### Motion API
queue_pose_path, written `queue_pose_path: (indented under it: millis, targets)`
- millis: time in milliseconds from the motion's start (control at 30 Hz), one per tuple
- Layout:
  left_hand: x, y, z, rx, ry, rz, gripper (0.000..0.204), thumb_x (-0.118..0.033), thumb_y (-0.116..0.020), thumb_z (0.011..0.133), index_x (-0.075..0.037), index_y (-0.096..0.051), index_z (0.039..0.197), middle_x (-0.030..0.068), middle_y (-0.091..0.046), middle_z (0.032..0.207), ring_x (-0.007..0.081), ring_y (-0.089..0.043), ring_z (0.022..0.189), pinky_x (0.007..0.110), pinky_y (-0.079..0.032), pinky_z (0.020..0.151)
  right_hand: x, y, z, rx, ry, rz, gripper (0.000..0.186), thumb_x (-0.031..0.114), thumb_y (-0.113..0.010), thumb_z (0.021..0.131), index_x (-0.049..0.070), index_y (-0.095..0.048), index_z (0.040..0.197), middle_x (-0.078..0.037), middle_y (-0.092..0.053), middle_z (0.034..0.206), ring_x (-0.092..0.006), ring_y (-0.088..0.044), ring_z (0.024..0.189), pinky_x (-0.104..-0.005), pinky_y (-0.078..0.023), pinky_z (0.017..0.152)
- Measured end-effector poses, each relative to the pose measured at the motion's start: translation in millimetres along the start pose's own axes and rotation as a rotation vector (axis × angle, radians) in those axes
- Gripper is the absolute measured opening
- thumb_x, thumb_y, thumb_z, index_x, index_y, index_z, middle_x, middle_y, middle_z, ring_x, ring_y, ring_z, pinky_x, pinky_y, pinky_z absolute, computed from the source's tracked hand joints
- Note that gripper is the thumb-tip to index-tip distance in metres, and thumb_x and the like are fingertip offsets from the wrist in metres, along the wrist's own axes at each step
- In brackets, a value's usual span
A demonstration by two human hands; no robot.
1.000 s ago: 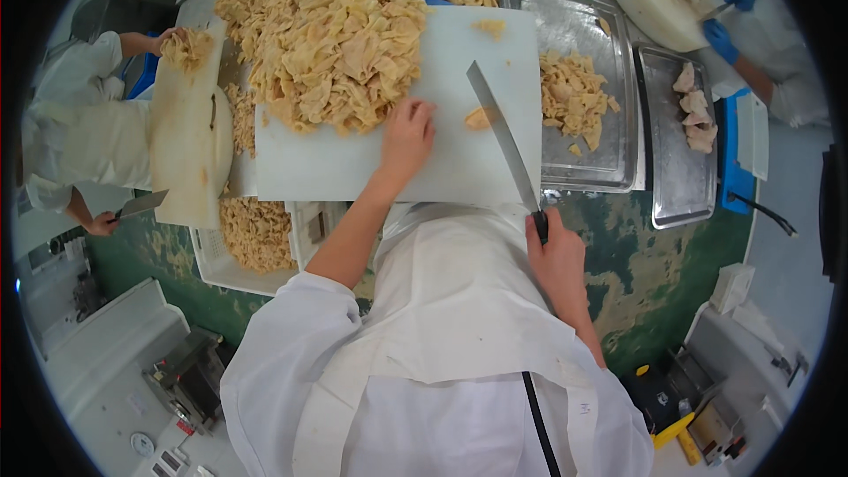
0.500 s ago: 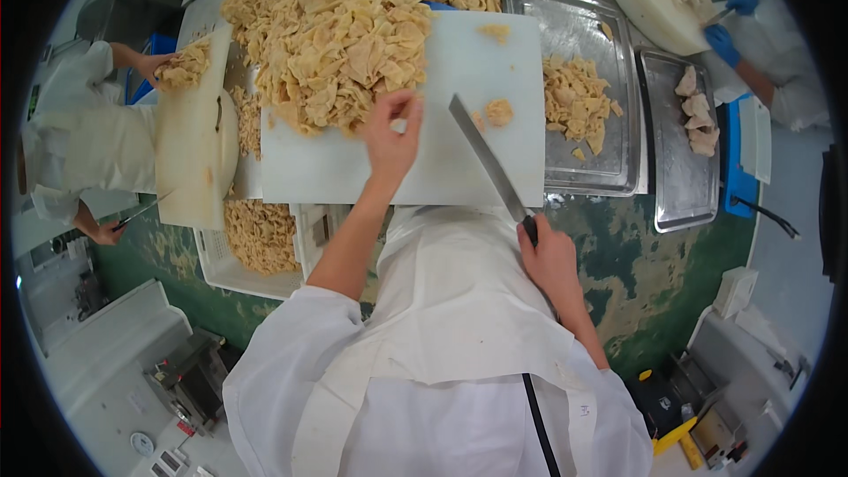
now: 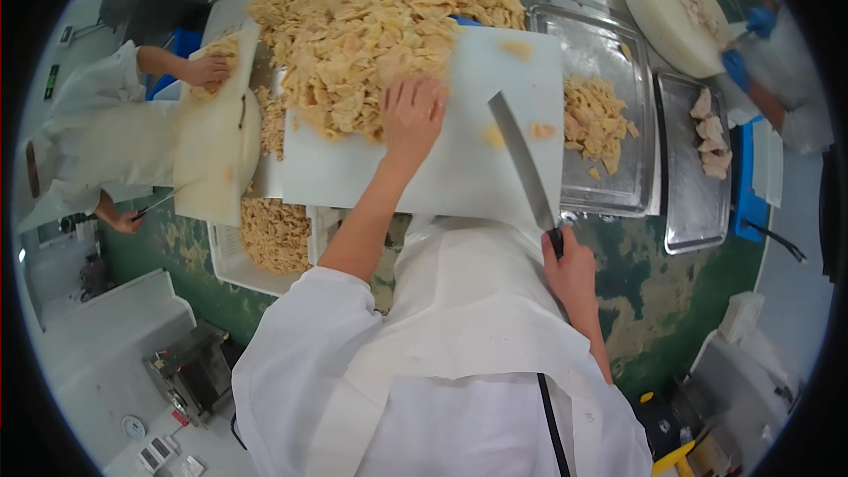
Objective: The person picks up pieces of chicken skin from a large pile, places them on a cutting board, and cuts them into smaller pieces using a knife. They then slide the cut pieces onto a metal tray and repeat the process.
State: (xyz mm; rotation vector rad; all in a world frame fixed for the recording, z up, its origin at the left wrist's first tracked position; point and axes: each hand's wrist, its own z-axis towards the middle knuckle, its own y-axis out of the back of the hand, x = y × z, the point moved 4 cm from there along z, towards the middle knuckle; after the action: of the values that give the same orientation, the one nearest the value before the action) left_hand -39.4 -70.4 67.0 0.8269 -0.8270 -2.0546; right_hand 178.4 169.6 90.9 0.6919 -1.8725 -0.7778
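**Left hand on the chicken skin, knife over on the right**

So, left to right. There's a co-worker's ivory cutting board [image 3: 208, 159], smooth-faced, blurry at my end. Below it, a white plastic crate [image 3: 227, 252] full of small, crumbly tan bits.

Then the big one: a heap of chicken skin [image 3: 353, 62] (pretty sure that's what it is), floppy, wrinkly, pale yellow flakes all over each other. It spills onto the far left of my white cutting board [image 3: 468, 181], which is flat and matte. My left hand [image 3: 412, 119] is at the heap's near right edge, palm down, fingers slightly apart and pointing into it, so that's the nearer hand by a lot. Can't tell if they're pinching anything.

Right of that, a fuzzy yellow scrap [image 3: 494, 136], then the long steel knife [image 3: 527, 163], its blade slanting away from me and leftward. A pinkish scrap [image 3: 542, 131] sits just right of it. My right hand [image 3: 572, 265] is wrapped round the black handle, well apart from the heap.

Last, a shiny metal tray [image 3: 609, 192] with a smaller skin pile.
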Motion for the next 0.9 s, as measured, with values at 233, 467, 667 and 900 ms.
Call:
queue_pose_path:
  millis: [233,467,667,900]
  targets:
    - [55.9,-1.9,26.0,0.426,0.130,0.284,0.020,-0.016,-0.070,0.077,-0.010,-0.067,0.095,0.0056,-0.063,0.099,0.0241,-0.057,0.100,0.044,-0.045,0.087,-22.6,-7.0,24.2,-0.059,-0.060,-0.087,0.034,0.031,-0.056,0.096,0.000,-0.059,0.109,-0.029,-0.065,0.078,-0.0488,-0.063,0.078,-0.0544,-0.048,0.068]
    - [48.6,26.0,32.4,0.133,0.205,0.160,0.030,-0.011,-0.068,0.079,-0.012,-0.065,0.109,0.0093,-0.062,0.106,0.0305,-0.058,0.103,0.046,-0.049,0.080,-48.0,18.6,22.3,-0.206,-0.118,-0.021,0.031,0.032,-0.056,0.096,0.002,-0.059,0.103,-0.027,-0.066,0.078,-0.0494,-0.063,0.078,-0.0552,-0.048,0.067]
    - [103.6,19.2,20.0,0.312,0.312,0.329,0.047,-0.014,-0.073,0.075,-0.016,-0.061,0.120,0.0137,-0.060,0.111,0.0336,-0.058,0.101,0.047,-0.052,0.079,-20.4,-3.3,20.2,-0.094,0.002,-0.017,0.030,0.032,-0.058,0.094,0.002,-0.059,0.098,-0.025,-0.064,0.073,-0.0483,-0.062,0.073,-0.0529,-0.048,0.064]
    - [91.3,60.7,74.0,0.632,0.300,0.091,0.049,-0.033,-0.075,0.081,-0.014,-0.060,0.124,0.0152,-0.067,0.108,0.0325,-0.063,0.105,0.043,-0.052,0.087,-15.6,-7.8,25.4,-0.075,0.004,0.019,0.029,0.031,-0.059,0.094,0.002,-0.058,0.095,-0.025,-0.064,0.074,-0.0477,-0.062,0.074,-0.0525,-0.047,0.065]
